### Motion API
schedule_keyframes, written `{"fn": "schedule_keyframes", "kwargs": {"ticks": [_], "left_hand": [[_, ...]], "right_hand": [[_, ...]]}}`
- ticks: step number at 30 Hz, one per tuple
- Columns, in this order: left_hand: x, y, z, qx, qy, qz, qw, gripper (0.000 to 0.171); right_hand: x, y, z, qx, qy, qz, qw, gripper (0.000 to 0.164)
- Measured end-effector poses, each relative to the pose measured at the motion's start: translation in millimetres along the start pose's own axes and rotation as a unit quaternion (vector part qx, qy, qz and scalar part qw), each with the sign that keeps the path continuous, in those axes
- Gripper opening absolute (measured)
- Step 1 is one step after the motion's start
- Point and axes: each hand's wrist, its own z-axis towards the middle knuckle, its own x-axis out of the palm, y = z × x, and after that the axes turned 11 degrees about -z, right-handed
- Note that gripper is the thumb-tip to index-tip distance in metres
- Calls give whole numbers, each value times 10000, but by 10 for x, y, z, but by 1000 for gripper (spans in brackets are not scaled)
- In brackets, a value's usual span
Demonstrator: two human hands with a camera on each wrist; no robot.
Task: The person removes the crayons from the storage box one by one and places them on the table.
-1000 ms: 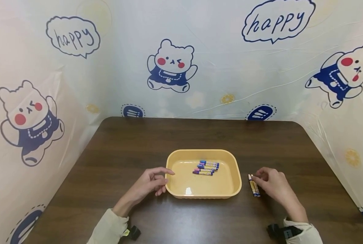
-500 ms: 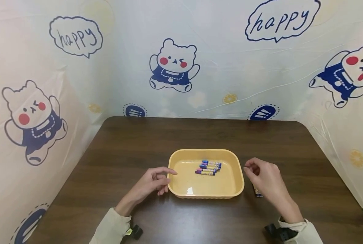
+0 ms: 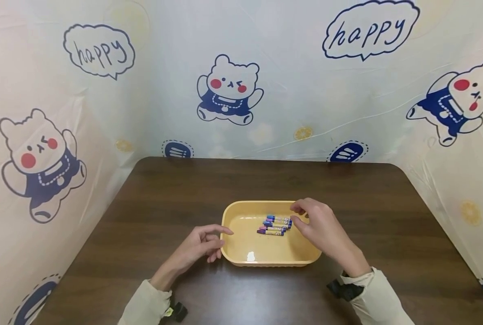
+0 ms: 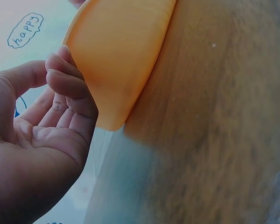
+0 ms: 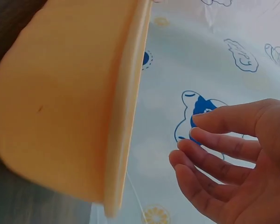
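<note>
A yellow tray [image 3: 233, 253] stands on the table, with several crayons [image 3: 275, 225] side by side on its floor, their tips blue, pink and purple. My left hand [image 3: 194, 246] holds the tray's left rim, index finger over the edge and thumb against the outer wall. In the left wrist view the left hand [image 4: 51, 116] is at the tray's wall [image 4: 123, 60]. Over the tray's right end is my right hand [image 3: 322, 225], its fingertips close to the crayons' right ends. The right wrist view shows the right hand [image 5: 233, 158] with loosely bent fingers and nothing between them.
The dark wooden table [image 3: 176, 189] reaches back to a printed curtain [image 3: 156, 90] with bears and "happy" bubbles. The right hand and wrist cover the spot beside the tray where two crayons lay earlier.
My right hand has lifted from the two crayons beside the tray and moved left over the tray's right end. The left hand and the tray stay in place.
</note>
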Motion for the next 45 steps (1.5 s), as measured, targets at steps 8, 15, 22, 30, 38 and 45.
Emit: {"fn": "schedule_keyframes", "kwargs": {"ticks": [8, 15, 22, 30, 38, 45], "left_hand": [[5, 4, -20, -52, -5, -28, 10000, 32], [-5, -3, -15, -28, 22, -54, 10000, 32], [-8, 9, -21, -17, 30, -67, 10000, 32], [-15, 13, -22, -11, -10, 3, 10000, 31], [-18, 15, -14, 4, -42, 9, 10000, 31], [-19, 17, -19, -41, -62, 12, 10000, 31]], "right_hand": [[245, 34, 116, -200, 297, 152, 9992, 18], [579, 14, 144, -436, 624, -46, 9971, 15], [783, -34, 113, -400, 757, -412, 9955, 12], [839, -65, 130, -427, 584, -500, 9961, 13], [842, -88, 135, -584, 503, -552, 9955, 14], [791, -54, 132, -510, 653, -559, 9950, 12]]}}
